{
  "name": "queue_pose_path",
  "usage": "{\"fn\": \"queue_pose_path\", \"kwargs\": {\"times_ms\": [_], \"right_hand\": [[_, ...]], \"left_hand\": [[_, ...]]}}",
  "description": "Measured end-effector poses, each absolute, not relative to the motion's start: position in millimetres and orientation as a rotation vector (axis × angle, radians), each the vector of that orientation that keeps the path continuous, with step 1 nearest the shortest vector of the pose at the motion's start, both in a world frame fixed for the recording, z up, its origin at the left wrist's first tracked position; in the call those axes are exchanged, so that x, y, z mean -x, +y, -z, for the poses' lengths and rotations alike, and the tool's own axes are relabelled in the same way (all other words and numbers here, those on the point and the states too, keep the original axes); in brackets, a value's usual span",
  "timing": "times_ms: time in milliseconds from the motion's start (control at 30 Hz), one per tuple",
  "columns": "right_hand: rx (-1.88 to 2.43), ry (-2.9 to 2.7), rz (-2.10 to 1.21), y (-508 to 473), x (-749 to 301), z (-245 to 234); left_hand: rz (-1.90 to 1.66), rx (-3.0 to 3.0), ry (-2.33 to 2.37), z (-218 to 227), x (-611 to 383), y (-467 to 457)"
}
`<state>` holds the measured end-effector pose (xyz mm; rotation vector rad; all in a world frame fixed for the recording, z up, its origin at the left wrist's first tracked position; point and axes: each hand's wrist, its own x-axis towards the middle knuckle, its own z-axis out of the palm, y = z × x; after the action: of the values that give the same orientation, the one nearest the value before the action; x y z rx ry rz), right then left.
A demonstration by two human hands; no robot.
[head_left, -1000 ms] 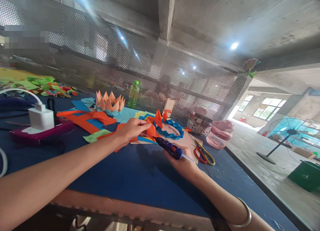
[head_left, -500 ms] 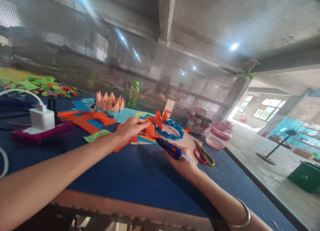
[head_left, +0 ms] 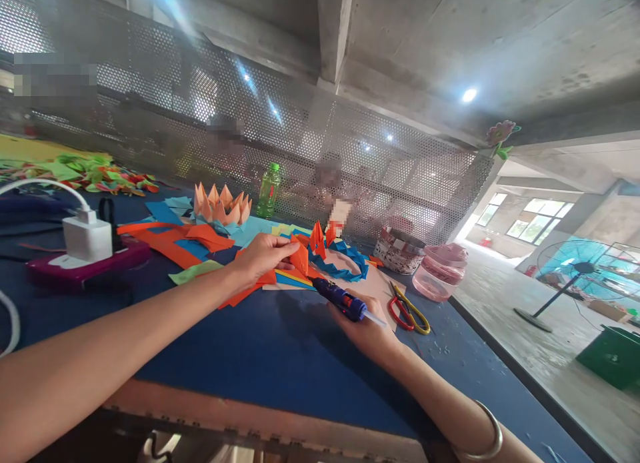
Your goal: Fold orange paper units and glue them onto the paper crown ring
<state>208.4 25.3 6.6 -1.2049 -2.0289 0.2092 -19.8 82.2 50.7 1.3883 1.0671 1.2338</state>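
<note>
Between the thumb and fingers of my left hand (head_left: pixel 267 255) is a folded orange paper piece (head_left: pixel 301 259). My right hand (head_left: pixel 367 323) is wrapped round a dark blue hot glue gun (head_left: pixel 340 297), a clear glue stick jutting from its back. The gun's nozzle points at the lower edge of the orange piece; whether they touch I cannot tell. Just behind lies a blue folded-paper ring (head_left: pixel 356 263) with orange folded points (head_left: pixel 317 239) standing on its left part. Scissors with red and yellow handles (head_left: pixel 409 311) rest right of my right hand.
Loose orange paper strips (head_left: pixel 170 249) and a peach paper crown (head_left: pixel 223 206) lie to the left. A green bottle (head_left: pixel 270 191) stands behind. At right are a patterned basket (head_left: pixel 399 249) and a pink clear container (head_left: pixel 440 273). A white charger (head_left: pixel 87 238) sits on a purple power strip (head_left: pixel 45 271).
Hardly anything differs. The view has shifted very slightly, and both hands keep their hold on the orange paper piece and the glue gun.
</note>
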Motion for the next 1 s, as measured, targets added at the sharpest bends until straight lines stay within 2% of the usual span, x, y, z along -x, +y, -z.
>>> {"fn": "queue_pose_path", "kwargs": {"times_ms": [533, 667, 833, 1000], "right_hand": [[1.215, -2.036, -0.151, 24, -213, -19], [1.236, -2.035, -0.043, 23, -225, -31], [1.245, -2.084, 0.063, 17, -267, -37], [1.507, -1.936, 0.049, 3, -338, -35]], "left_hand": [[-1.281, -1.339, 1.138, -53, 22, 89], [-1.247, -1.339, 1.131, -57, 21, 86], [-1.252, -1.293, 1.124, -59, 20, 86], [-1.231, -1.280, 1.122, -63, 19, 82]]}}
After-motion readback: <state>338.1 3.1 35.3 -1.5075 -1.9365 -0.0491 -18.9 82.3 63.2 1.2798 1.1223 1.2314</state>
